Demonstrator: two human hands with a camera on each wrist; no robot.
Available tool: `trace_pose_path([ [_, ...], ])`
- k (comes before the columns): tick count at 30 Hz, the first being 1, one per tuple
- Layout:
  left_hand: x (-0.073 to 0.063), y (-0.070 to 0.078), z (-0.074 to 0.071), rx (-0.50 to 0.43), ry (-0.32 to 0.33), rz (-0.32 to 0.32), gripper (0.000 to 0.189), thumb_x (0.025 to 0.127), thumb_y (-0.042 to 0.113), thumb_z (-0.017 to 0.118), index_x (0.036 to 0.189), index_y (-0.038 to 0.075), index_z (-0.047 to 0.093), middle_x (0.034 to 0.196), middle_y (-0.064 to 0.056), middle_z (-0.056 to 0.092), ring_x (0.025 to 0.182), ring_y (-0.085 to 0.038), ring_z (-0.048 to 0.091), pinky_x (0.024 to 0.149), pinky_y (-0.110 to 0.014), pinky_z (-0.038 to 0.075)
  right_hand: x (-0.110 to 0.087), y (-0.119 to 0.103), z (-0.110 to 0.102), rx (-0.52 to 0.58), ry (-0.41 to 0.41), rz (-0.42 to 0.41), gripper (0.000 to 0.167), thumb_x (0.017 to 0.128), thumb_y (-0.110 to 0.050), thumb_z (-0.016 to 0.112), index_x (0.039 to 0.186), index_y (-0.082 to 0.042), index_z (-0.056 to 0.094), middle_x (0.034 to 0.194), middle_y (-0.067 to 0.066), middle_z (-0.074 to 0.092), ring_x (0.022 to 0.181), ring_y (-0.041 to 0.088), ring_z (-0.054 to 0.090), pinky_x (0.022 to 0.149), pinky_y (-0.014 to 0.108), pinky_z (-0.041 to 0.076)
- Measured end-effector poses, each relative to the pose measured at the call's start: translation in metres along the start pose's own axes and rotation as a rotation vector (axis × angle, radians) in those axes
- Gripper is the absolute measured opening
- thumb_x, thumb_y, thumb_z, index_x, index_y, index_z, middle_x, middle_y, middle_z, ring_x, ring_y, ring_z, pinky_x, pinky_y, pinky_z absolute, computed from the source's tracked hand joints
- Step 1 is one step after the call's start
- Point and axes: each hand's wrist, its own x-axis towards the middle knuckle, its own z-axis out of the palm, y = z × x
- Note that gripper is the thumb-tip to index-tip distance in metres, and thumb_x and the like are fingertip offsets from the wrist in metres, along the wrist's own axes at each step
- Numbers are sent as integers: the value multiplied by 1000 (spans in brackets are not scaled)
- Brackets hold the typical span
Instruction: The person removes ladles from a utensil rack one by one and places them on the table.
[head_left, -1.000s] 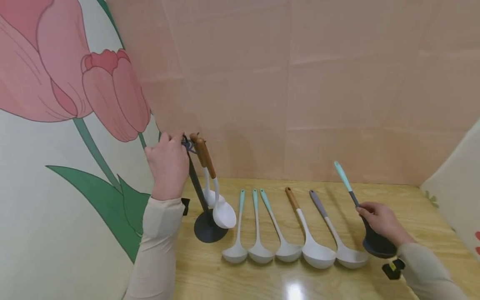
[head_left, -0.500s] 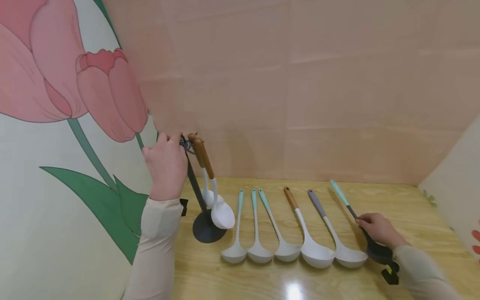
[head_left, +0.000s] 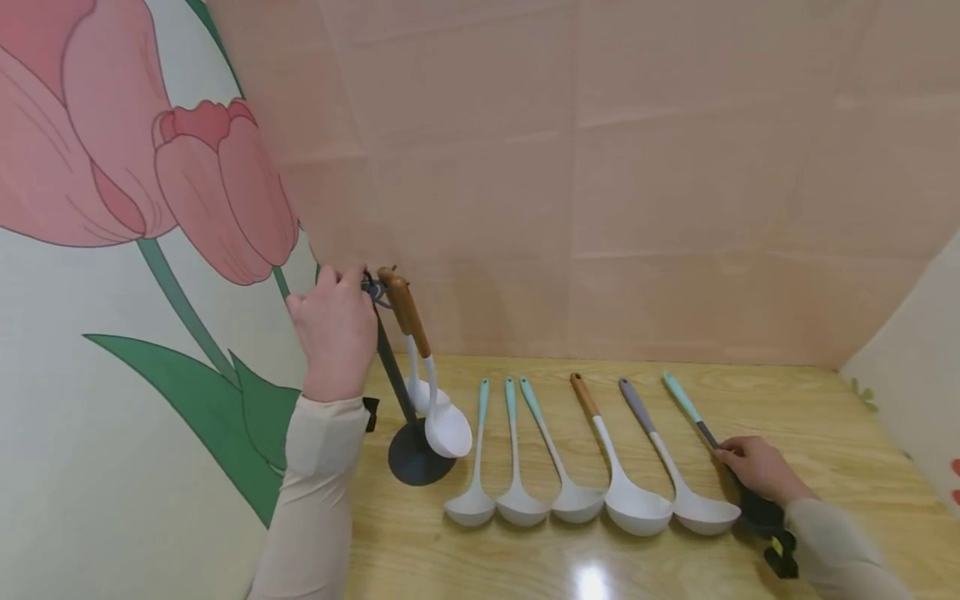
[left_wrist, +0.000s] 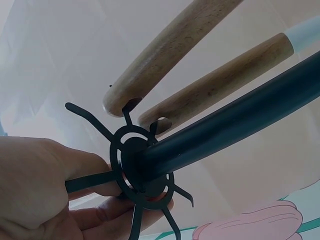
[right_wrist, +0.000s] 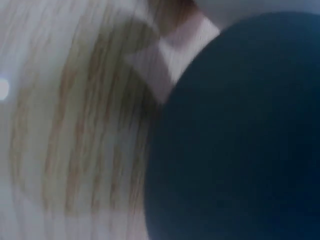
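Note:
My left hand (head_left: 335,333) grips the hooked top of a black utensil stand (head_left: 392,367). In the left wrist view, its fingers (left_wrist: 117,220) lie behind the ring of hooks (left_wrist: 117,165). Two white ladles hang there by wooden handles, the nearer ladle (head_left: 448,429) tilted over the round base. At the right my right hand (head_left: 765,468) pinches the shaft of a dark ladle (head_left: 759,508) with a mint handle end (head_left: 680,396). That ladle lies low along the tabletop, its bowl partly behind the hand and sleeve. Its dark bowl (right_wrist: 240,135) fills much of the right wrist view.
Between the hands several pale ladles form a row on the wooden table (head_left: 525,567). They include a mint-handled ladle (head_left: 471,504), a brown-handled ladle (head_left: 637,508) and a grey-handled ladle (head_left: 705,512), the last close beside the dark one. A pink backdrop (head_left: 600,208) rises behind.
My right hand has lowered the dark ladle toward the table, its handle coming down beside the grey-handled ladle. The left hand stays on the stand.

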Motion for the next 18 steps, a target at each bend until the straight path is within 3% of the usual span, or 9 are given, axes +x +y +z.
trace_pose_path([
  [4,0,0,1,19,25,13,33,98,10,59,129,13,68,106,-16,67,90,-32,63,73,-52,45,0,-3,2,5,-3,20,31,98,-15,59,104,14,67,96,26,69,81,30,64,66,44,51],
  [13,0,-2,-1,-12,33,9,33,97,10,59,128,15,69,104,-15,68,92,-30,63,73,-51,43,0,-5,7,-12,7,59,24,94,-13,62,98,10,66,85,18,68,74,26,62,62,39,48],
  [18,1,-3,-3,-22,11,7,34,97,8,58,128,14,69,107,-16,70,93,-31,64,75,-52,44,-4,-16,3,-45,4,92,31,90,-13,60,104,15,61,91,28,67,80,39,65,67,50,51],
])
